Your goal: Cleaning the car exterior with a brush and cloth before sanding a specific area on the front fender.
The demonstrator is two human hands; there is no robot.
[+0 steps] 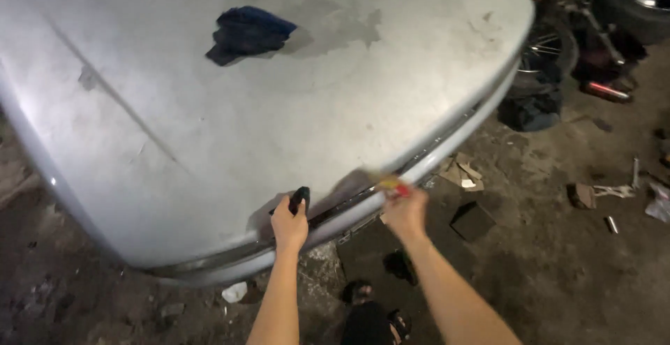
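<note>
Black handle (300, 197) gripped; red tool (395, 187) pinched.

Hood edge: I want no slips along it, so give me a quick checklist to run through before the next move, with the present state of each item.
1. Left hand grips the black handle: ok.
2. Right hand holds the red and yellow tool: ok, but blurred.
3. Tool tip at the hood edge: cannot tell.
4. Dark blue rag away from both hands: ok.
5. Floor litter-free: not ok, scraps lie about.

Black-handled tool (299, 196) and red-yellow tool (395, 186) at hood edge
</note>
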